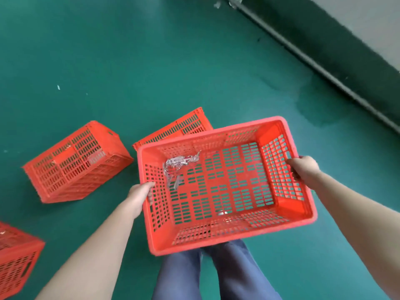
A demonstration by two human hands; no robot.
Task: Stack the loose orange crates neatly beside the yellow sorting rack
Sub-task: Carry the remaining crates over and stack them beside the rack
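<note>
Crate (227, 187) held above the green floor (151, 61), open side up: left hand (140, 191) and right hand (303, 169) each closed over a short-side rim. Best kept level, set square on the stack. Rigid orange plastic lattice; crumpled clear scrap (179, 163) inside. Three more crates lie on the floor towards its left edge; rack not in view.
</note>
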